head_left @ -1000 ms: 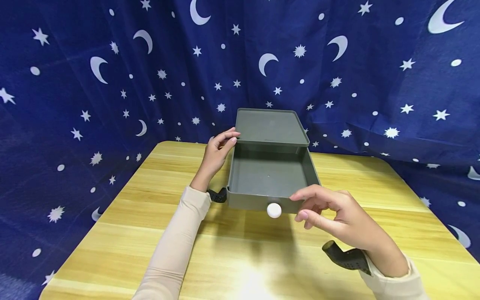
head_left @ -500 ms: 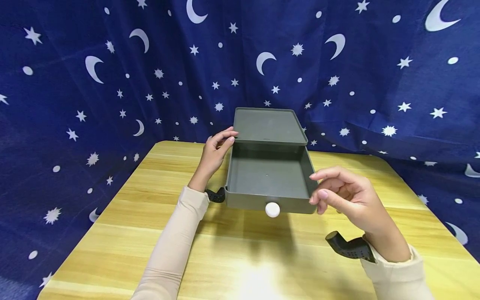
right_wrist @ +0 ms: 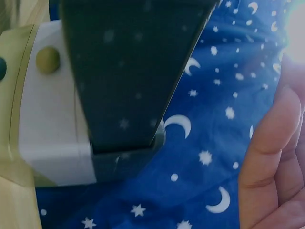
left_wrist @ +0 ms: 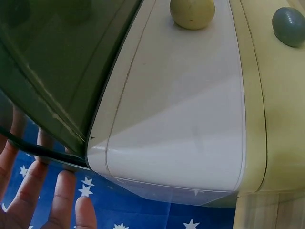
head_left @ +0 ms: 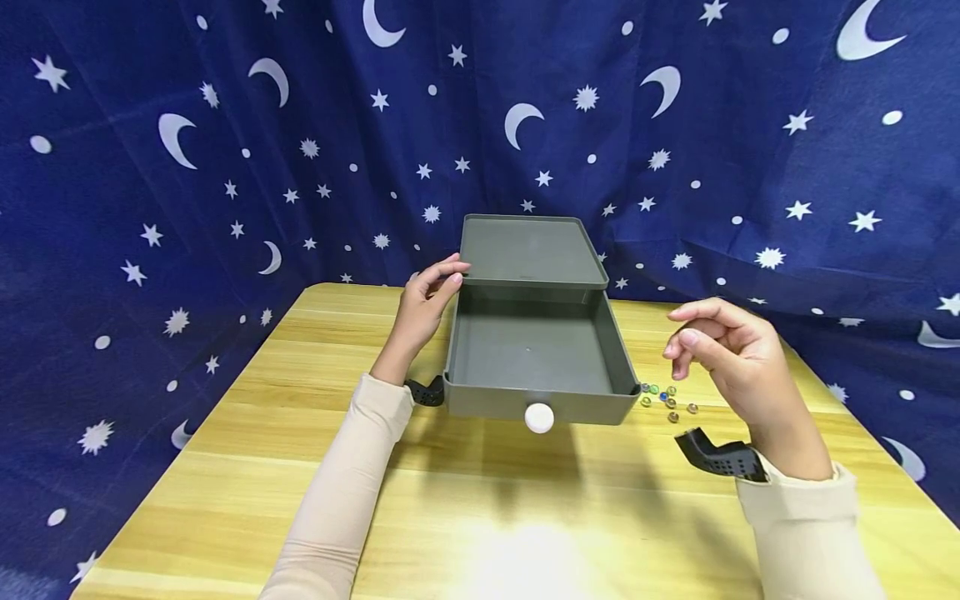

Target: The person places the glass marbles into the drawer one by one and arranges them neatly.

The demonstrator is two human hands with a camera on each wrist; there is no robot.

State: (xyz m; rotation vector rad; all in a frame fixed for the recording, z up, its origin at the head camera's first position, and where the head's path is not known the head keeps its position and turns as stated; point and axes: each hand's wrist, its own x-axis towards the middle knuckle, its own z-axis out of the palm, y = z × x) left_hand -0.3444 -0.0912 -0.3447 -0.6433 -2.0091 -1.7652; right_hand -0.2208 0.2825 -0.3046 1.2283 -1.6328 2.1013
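A small drawer cabinet with a grey-green top (head_left: 532,250) stands on the table in the head view. Its uppermost drawer (head_left: 480,398), with a white knob (head_left: 539,418), is pulled out; nothing lies on the drawer's visible floor. My left hand (head_left: 423,304) rests its fingertips on the cabinet's front left upper corner, and the fingers look fairly straight in the left wrist view. Off to the drawer's right, my right hand (head_left: 742,358) hovers with loosely bent fingers and holds nothing visible. Several glass marbles (head_left: 671,403) lie scattered on the table, left of and below that hand.
Lower in the cabinet, the left wrist view has a white drawer (left_wrist: 181,105) with a yellow knob (left_wrist: 192,13) and a pale yellow drawer (left_wrist: 281,119) with a grey-green knob (left_wrist: 289,27). A blue star-and-moon curtain (head_left: 525,100) hangs behind the wooden table (head_left: 300,417).
My right hand has moved away from the drawer's front, rightward and farther back, bringing the marbles into sight. The left hand stays at the cabinet's corner; the drawer remains pulled out.
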